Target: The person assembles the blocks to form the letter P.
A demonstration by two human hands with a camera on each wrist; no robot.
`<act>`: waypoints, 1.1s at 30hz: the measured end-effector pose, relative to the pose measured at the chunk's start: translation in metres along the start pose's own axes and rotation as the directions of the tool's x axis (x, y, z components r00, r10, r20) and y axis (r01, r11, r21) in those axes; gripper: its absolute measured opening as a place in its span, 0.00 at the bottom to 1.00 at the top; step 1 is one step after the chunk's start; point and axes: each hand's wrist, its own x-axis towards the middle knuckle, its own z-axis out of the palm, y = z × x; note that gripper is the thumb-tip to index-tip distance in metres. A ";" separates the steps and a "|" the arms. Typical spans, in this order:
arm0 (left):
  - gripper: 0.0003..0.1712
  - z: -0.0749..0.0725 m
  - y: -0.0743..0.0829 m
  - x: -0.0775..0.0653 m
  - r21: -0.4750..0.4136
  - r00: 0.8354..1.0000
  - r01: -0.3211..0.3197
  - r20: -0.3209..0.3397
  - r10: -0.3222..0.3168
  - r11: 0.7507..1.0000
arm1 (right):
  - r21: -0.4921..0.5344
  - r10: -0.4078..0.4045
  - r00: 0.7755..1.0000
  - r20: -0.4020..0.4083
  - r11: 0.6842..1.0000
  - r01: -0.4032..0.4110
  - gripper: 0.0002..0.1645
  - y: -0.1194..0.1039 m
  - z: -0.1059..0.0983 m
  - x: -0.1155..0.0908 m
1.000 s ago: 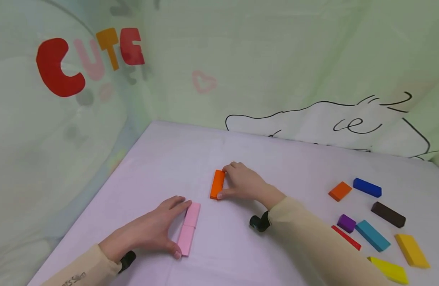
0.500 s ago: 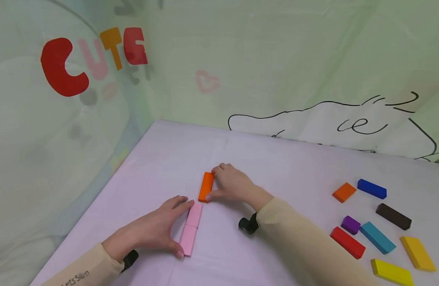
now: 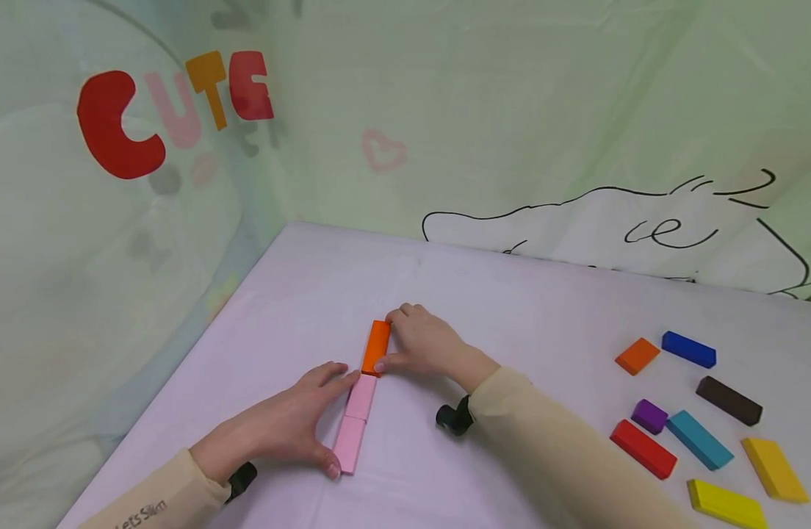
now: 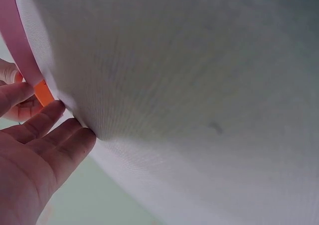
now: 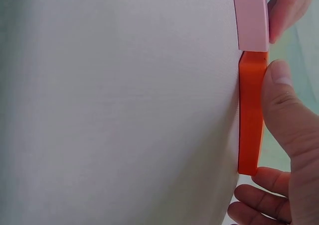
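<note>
Two pink blocks, a far one (image 3: 361, 397) and a near one (image 3: 349, 445), lie end to end on the white-covered table (image 3: 511, 323). My left hand (image 3: 280, 425) spans them from the left, thumb at the near end and index finger by the far end. An orange block (image 3: 376, 347) continues their line at the far end. My right hand (image 3: 427, 342) holds it lengthwise between thumb and fingers. Seen from the right wrist, the orange block (image 5: 251, 110) meets the pink block (image 5: 251, 21) end to end.
On the right lie a short orange block (image 3: 638, 356), a blue one (image 3: 688, 349), a dark brown one (image 3: 729, 400), a purple one (image 3: 649, 416), a teal one (image 3: 699, 440), a red one (image 3: 643, 448) and two yellow ones. Printed fabric walls (image 3: 511, 110) rise behind and left.
My right hand has slid the orange block leftward until it lines up with the far end of the pink blocks. My left hand has stayed at the pink blocks.
</note>
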 end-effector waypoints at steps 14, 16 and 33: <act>0.70 0.000 0.001 0.000 0.021 1.000 -0.020 -0.007 0.020 1.000 | -0.035 -0.016 1.000 -0.003 0.999 0.016 0.49 -0.002 0.003 0.000; 0.70 0.000 0.001 0.000 0.022 1.000 -0.023 -0.010 0.023 1.000 | -0.041 -0.017 1.000 -0.002 0.999 0.017 0.48 -0.002 0.003 0.000; 0.69 -0.001 0.000 -0.001 0.027 0.999 -0.033 -0.015 0.033 0.999 | -0.032 -0.016 1.000 0.010 0.999 0.016 0.51 -0.004 0.001 -0.002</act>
